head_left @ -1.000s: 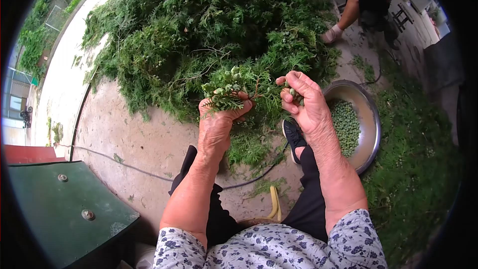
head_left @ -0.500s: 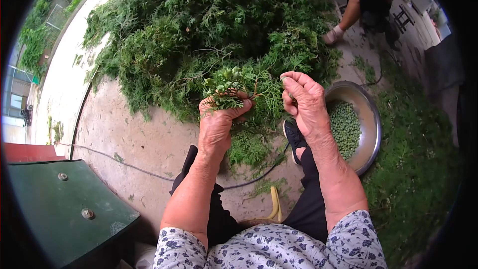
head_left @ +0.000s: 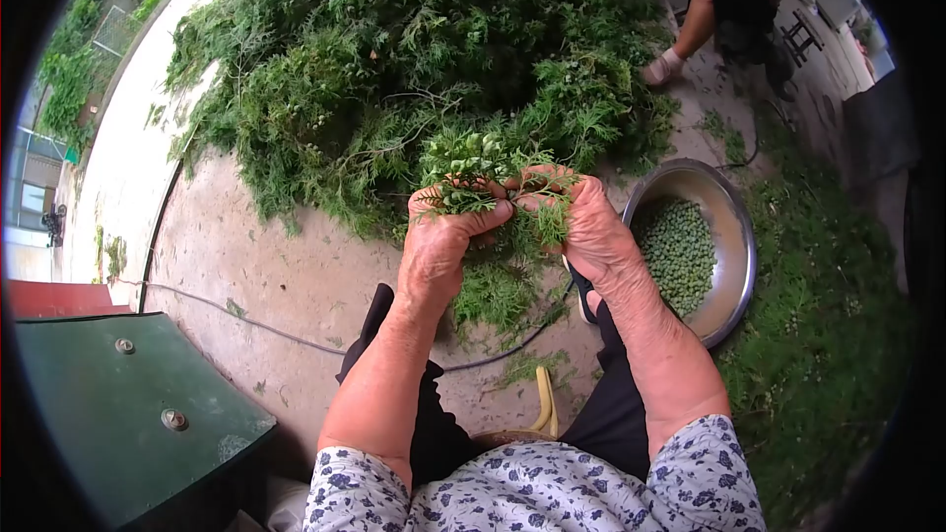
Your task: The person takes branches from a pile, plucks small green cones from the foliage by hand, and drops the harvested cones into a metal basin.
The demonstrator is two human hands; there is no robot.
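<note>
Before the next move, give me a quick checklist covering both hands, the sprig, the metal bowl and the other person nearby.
1. Left hand secure on the sprig: ok, thumb and fingers close on it.
2. Right hand grip: cannot tell; the fingers are at the sprig, partly behind leaves.
3. Cones on the sprig left to pick: ok, a pale green cluster shows above the left hand.
4. Right palm free of loose cones: cannot tell, it is hidden from view.
5. Room in the metal bowl: ok, bare inner wall shows beside the loose green cones.
6. Other person's foot clear of both hands: ok, well apart.
</note>
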